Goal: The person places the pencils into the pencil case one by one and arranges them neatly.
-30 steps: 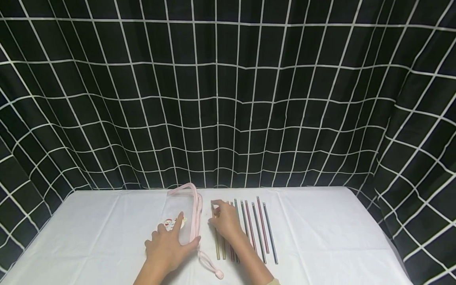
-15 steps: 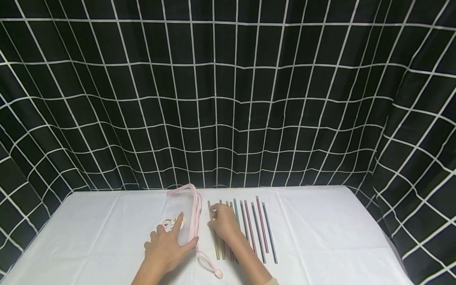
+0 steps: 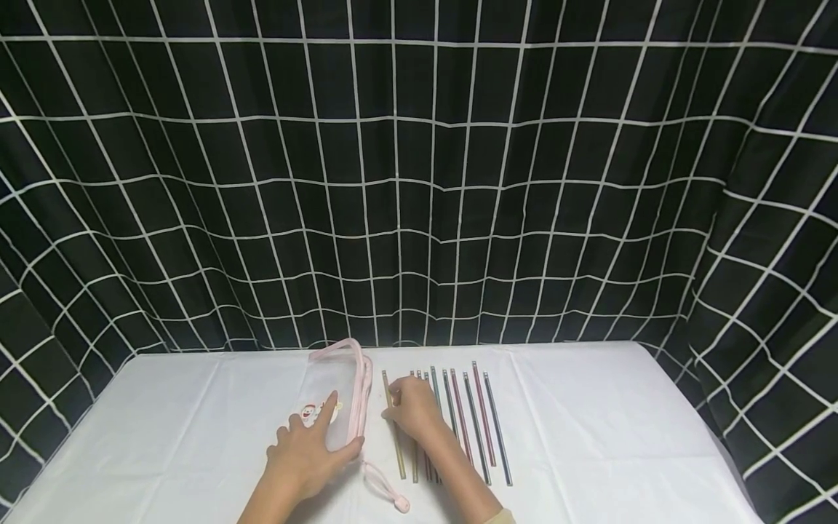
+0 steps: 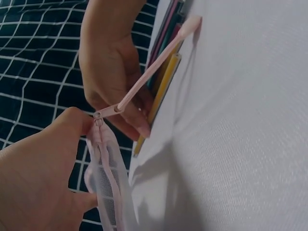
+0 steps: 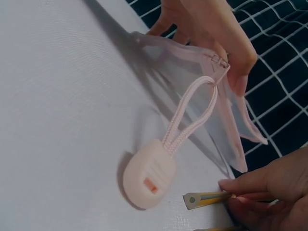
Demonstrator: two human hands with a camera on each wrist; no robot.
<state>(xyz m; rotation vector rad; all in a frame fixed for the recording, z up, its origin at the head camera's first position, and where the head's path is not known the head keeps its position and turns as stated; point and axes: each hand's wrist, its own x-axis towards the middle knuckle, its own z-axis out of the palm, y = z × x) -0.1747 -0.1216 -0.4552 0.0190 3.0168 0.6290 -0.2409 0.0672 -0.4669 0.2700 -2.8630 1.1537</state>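
A see-through mesh pencil pouch (image 3: 321, 375) with pink edging lies on the white table, a cartoon print on its face. My left hand (image 3: 304, 451) rests on it with spread fingers, its thumb against the zipper edge. Beside the pouch, my right hand (image 3: 417, 411) pinches the leftmost yellow pencil (image 3: 398, 451) between thumb and fingers; the pencil's near end (image 5: 192, 200) shows its core. Several more pencils, in yellow, red, green and blue, lie in a row under and right of that hand, such as a red pencil (image 3: 484, 415). My right forearm partly hides some of them.
A pink looped cord with an oval bead (image 3: 401, 503) hangs from the zipper pull (image 4: 109, 111) and lies between the pouch and the pencils. A black curtain (image 3: 419, 182) with a white grid stands behind and beside the white tabletop (image 3: 609, 429).
My right hand has come slightly nearer along the leftmost pencil, whose far end has shifted left. The second yellow pencil has slid a little right. My left hand stays nearly still.
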